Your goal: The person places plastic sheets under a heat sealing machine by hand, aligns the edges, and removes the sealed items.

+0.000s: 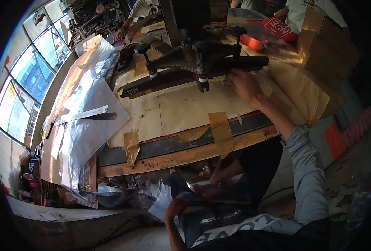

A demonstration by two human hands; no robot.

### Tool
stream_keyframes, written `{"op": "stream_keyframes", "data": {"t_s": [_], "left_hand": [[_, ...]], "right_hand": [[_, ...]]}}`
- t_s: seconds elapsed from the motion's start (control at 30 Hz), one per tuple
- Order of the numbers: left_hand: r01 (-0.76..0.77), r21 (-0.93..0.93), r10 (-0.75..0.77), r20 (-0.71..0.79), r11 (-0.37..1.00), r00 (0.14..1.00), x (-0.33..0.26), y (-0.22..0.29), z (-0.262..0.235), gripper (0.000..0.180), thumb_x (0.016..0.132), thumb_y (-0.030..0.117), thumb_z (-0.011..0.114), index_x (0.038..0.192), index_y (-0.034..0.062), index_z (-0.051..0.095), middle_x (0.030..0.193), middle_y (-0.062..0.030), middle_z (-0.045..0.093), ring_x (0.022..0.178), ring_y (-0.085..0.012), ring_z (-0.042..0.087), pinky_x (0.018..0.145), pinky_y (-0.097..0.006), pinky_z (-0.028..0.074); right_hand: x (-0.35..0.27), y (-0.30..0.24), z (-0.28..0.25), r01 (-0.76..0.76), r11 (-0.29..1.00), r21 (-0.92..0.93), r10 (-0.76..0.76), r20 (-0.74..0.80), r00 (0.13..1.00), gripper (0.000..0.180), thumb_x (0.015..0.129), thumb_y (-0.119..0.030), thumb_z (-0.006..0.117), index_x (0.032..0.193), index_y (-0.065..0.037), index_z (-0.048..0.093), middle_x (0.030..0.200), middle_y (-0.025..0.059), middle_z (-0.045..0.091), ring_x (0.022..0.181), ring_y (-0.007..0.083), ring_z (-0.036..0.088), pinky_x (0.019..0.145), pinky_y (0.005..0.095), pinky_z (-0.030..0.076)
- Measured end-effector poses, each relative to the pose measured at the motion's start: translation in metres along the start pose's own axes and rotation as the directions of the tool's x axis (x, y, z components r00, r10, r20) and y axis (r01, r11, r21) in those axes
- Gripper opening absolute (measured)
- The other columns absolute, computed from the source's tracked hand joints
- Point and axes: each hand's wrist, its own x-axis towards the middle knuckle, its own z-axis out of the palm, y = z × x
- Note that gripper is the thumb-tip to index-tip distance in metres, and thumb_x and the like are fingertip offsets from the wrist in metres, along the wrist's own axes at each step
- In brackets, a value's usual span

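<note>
My right hand (245, 86) reaches across the table to the right part of a long dark metal bar (173, 79). Its fingers are bent together at the bar's near edge, beside a yellow-green strip (217, 78); what they grip is hidden. Above the bar hangs a black press head (194, 58) with bracket arms and adjusting screws. Under it lies a tan sheet (181, 106), fixed at the front by brown tape (221, 131). My left hand (176, 209) is low near my body, its fingers curled in shadow, close to crumpled clear plastic (161, 200).
A stack of clear plastic sheets (85, 125) covers the left side, with a metal ruler (85, 113) on top. Cardboard (327, 54) stands at right, near a red bag (279, 28) and a red tape roll (251, 42). Other people (143, 9) are beyond the table. The wooden front edge (185, 159) is near me.
</note>
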Motion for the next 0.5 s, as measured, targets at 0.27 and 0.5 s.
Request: {"op": "stream_keyframes", "data": {"t_s": [0.27,0.5], "left_hand": [[0.024,-0.173,-0.045,-0.122,0.985,0.992,0.019,-0.019,0.021,0.030,0.092,0.029,0.055,0.087,0.0005,0.065,0.064,-0.0048,0.062,0.057,-0.0097,0.059,0.052,-0.025,0.045],[-0.014,-0.208,-0.014,-0.134,0.978,0.991,0.024,-0.028,0.024,0.028,0.094,0.027,0.054,0.089,0.0016,0.065,0.064,-0.0041,0.062,0.055,-0.0088,0.058,0.051,-0.024,0.045]], "right_hand": [[0.003,-0.002,0.016,0.098,0.951,-0.294,-0.110,-0.026,0.994,0.015,0.077,-0.014,0.061,0.090,-0.013,0.068,0.091,0.0025,0.060,0.080,0.0230,0.064,0.068,0.0360,0.053],[0.010,0.013,0.029,0.296,0.893,-0.338,-0.348,-0.102,0.932,0.012,0.072,-0.015,0.062,0.082,-0.012,0.066,0.090,0.0010,0.063,0.064,0.0201,0.064,0.060,0.0338,0.053]]}}
